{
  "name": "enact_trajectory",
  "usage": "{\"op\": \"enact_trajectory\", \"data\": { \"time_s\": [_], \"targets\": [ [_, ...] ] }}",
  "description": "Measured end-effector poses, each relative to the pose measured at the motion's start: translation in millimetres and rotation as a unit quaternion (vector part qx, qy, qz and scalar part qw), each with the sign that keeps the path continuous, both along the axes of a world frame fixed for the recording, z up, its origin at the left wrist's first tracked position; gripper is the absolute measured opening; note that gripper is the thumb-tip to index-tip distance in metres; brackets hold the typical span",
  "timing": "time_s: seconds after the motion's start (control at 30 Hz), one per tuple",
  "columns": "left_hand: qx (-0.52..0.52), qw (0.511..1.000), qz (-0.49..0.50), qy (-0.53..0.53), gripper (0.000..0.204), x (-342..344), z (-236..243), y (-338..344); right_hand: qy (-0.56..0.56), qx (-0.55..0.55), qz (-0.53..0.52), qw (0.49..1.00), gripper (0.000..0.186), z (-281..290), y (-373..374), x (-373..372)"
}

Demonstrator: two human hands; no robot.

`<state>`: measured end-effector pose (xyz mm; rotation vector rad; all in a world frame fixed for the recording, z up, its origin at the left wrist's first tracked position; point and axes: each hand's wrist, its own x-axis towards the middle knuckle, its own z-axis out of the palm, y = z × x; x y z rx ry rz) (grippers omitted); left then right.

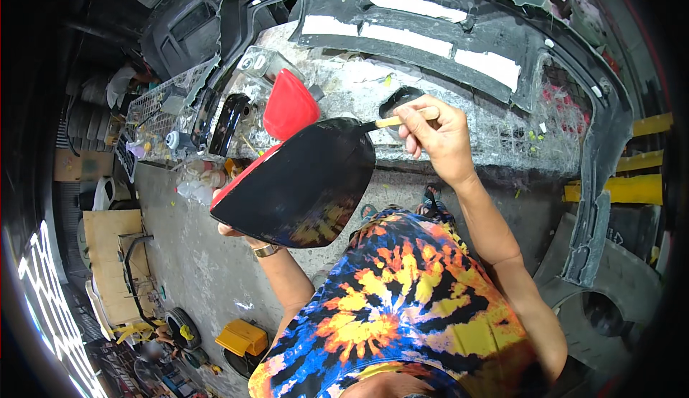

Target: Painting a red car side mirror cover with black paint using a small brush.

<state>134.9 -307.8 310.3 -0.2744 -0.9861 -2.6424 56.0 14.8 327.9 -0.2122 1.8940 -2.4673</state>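
Observation:
My left hand [247, 237] supports a curved shell-like panel [301, 183] from below at its left end. The panel's outer face is glossy black and its rim is red; it hides most of that hand. In my right hand [445, 136] is a paintbrush [391, 121] with a light wooden handle, pinched between thumb and fingers. Its dark bristles touch the panel's upper right end. Just behind the brush, a small black container [402, 98] sits on the workbench. A similar red piece [291, 107] stands on the bench beyond the panel.
A large dark car bumper [337, 17] with white strips arches over the paint-stained workbench [474, 143]. A clear plastic container [262, 64] and a shiny black part [231, 122] are at the bench's left. Yellow bars [621, 190] are at the right; a plywood board [111, 254] is at the left.

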Motion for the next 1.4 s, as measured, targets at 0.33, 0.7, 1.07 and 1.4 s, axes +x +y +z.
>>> {"op": "enact_trajectory", "data": {
  "time_s": [0.33,0.7,1.07,1.4],
  "targets": [
    [0.012,0.999,-0.026,0.018,0.044,-17.6,-13.3,-10.3,0.011,0.031,-0.090,0.995,0.017,-18.3,23.7,-20.3],
    [-0.006,0.999,-0.042,0.008,0.043,-10.3,-35.4,-35.3,0.160,0.065,0.070,0.983,0.007,33.1,-28.0,42.4],
    [0.043,0.975,-0.171,0.133,0.051,-24.4,-40.7,-45.3,-0.015,0.005,0.003,1.000,0.016,-8.6,10.3,-3.1],
    [0.081,0.988,-0.103,0.081,0.060,-17.6,-57.5,-59.9,-0.001,0.017,-0.064,0.998,0.017,-10.9,24.4,-15.6]
  ]
}}
